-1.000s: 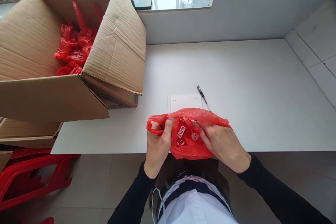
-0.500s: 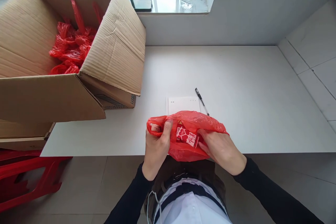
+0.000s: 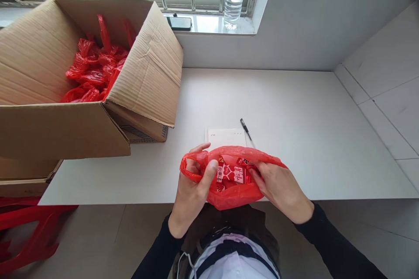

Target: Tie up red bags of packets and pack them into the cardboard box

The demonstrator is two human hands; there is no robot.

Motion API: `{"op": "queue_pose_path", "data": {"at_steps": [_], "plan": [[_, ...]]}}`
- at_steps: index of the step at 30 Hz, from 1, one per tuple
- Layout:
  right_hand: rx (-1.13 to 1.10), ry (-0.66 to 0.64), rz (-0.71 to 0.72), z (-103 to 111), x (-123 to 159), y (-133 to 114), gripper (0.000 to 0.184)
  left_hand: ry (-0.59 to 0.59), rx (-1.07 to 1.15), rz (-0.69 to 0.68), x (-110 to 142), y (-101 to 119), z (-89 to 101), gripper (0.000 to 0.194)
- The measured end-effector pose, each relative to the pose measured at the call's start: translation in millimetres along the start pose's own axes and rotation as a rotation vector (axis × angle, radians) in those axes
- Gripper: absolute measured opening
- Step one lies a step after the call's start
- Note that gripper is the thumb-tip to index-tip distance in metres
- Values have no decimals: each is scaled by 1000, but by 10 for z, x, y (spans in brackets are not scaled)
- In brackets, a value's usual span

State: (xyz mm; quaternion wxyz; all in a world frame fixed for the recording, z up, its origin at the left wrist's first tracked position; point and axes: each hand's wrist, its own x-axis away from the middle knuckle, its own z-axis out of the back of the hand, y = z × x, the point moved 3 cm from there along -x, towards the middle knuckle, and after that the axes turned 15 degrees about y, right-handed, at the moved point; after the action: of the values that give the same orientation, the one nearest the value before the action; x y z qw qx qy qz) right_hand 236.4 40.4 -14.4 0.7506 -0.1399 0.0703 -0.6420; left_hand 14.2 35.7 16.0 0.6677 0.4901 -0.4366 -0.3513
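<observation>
A red plastic bag (image 3: 225,201) is held with its mouth spread over the table's front edge. Inside it lie small red-and-white packets (image 3: 233,174); lettering shows on them, too small to read. My left hand (image 3: 191,192) grips the bag's left end, its fingers through the handle loop and the thumb over the rim. At the right end my right hand (image 3: 284,186) grasps the bag's edge, with thumb and fingertips just inside the mouth beside the packets. Part of the right fingers is hidden by the red plastic.
On the white table (image 3: 294,126), a paper pad (image 3: 226,137) and a black pen (image 3: 246,130) lie behind the bag. A large open cardboard box (image 3: 65,130) at left holds knotted red bags (image 3: 94,67). A water bottle (image 3: 233,4) and phone (image 3: 180,23) rest on the sill; a red stool (image 3: 39,231) stands below.
The bag's mouth has opened wider and more packets show. My right hand has drawn back slightly from inside the bag. The whole view has tilted up a little.
</observation>
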Motion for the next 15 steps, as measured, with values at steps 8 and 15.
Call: {"op": "queue_pose_path", "data": {"at_steps": [8, 15], "plan": [[-597, 475, 68, 930, 196, -22, 7, -263, -255, -408, -24, 237, 223, 31], [-1010, 563, -84, 1097, 163, -139, 4, -61, 209, -47, -74, 489, 41, 44]]}}
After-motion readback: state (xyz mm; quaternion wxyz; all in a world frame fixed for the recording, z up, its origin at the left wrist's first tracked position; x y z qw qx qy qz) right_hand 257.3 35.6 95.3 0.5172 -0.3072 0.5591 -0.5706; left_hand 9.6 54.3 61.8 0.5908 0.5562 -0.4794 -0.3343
